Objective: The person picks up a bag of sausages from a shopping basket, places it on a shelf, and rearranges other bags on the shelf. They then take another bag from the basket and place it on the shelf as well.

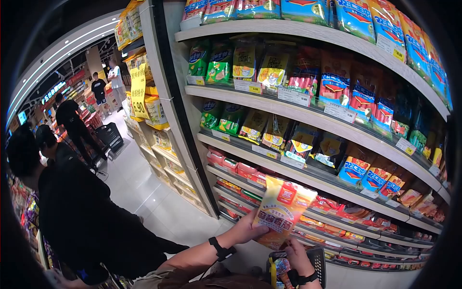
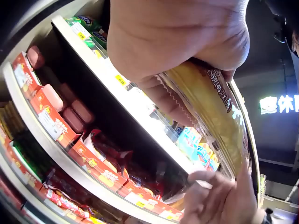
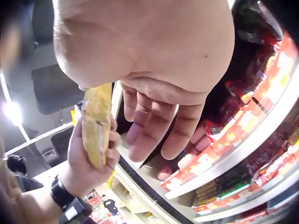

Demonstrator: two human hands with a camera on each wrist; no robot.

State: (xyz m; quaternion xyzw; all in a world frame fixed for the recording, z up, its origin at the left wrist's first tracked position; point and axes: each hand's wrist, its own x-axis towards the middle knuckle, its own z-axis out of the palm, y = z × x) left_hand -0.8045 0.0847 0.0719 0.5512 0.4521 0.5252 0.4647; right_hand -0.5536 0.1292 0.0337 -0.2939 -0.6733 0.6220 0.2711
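Note:
My left hand [image 1: 248, 230] grips a yellow-orange plastic food packet [image 1: 285, 204] by its left side, front facing me, thumb on the printed front. In the left wrist view the packet [image 2: 205, 105] reaches from the palm toward my other hand. My right hand [image 1: 299, 257] is at the packet's lower right edge, its thumb tip close to the wrapper. From the right wrist view, the fingers of this hand [image 3: 154, 126] hang loosely extended beside the packet [image 3: 96, 133], with nothing enclosed in them. Its thumb is mostly hidden there.
Curved shelves [image 1: 288, 96] of packaged sausages rise in front, with red boxes [image 1: 236, 166] on lower tiers. A dark basket [image 1: 317, 262] with colourful packets [image 1: 281, 269] is below my right hand. A person in black [image 1: 86, 207] stands close on the left; a shopping basket [image 1: 109, 137] is farther down the aisle.

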